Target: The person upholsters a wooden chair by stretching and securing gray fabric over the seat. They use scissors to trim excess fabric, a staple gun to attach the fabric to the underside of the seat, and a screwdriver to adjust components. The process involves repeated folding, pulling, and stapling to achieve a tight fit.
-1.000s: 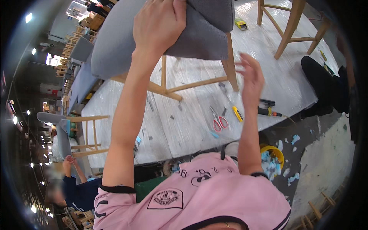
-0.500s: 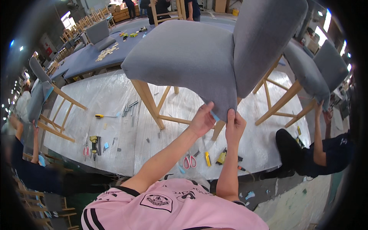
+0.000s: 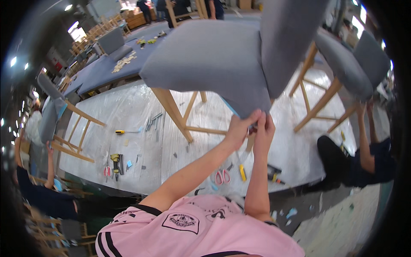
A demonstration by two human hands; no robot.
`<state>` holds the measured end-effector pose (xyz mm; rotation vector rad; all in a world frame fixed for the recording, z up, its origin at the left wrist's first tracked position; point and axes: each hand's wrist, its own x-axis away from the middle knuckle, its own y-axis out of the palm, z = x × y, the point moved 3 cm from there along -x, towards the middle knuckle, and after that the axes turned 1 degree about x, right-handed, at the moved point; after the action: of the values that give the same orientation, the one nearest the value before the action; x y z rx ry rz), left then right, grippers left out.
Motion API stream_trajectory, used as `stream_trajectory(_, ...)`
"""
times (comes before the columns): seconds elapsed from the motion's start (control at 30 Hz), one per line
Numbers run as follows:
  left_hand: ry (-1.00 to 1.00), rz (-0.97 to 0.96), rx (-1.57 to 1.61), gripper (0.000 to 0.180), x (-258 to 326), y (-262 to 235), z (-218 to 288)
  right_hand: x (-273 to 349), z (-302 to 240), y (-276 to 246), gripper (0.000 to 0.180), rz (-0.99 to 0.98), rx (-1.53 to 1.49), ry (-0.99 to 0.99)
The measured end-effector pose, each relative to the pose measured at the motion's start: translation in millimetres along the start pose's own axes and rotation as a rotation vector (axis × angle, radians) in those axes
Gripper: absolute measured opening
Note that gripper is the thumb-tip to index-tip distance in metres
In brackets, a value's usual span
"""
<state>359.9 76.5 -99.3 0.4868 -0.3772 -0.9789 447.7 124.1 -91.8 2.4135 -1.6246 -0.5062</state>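
One left hand (image 3: pixel 236 132), one right hand (image 3: pixel 262 133), fingers (image 3: pixel 256 115) pinching grey fabric (image 3: pixel 253 102), upholstered chair (image 3: pixel 205 51)

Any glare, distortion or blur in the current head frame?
Head view: near edge of the table bows, corners go black; its glossy sheeting glints; upper-left lamp blown out; left hand and right hand at the gray chair are readable.

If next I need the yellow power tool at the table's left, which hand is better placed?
The left hand, probably: it is nearer the power tool, while the right hand would reach across the left forearm. Both hands grip grey fabric.
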Motion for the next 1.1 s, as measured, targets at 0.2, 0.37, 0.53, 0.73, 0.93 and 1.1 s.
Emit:
stream_trajectory(0.2,-0.03,0.038,-0.145,0.045,16,8,15,19,4,-3,0.022,-0.136,-0.473,0.341)
stream_trajectory(0.37,-0.177,-0.008,-0.248,0.059,12,4,28,21,10,6,0.018,-0.297,-0.924,0.691)
stream_trajectory(0.53,-0.162,-0.161,-0.222,0.056,8,9,38,12,3,6,0.032,-0.398,-0.778,0.726)
stream_trajectory(0.73,-0.12,-0.118,-0.154,0.045,4,9,27,10,-19,0,0.046,-0.123,0.079,0.121)
stream_trajectory(0.93,-0.077,-0.424,0.222,0.061,-5,2,12,10,-11,0,0.056,-0.207,0.405,-0.321)
stream_trajectory(1.1,0.036,-0.346,0.457,0.085,-18,-17,33,15,-3,-4,0.057,-0.163,0.382,-0.258)
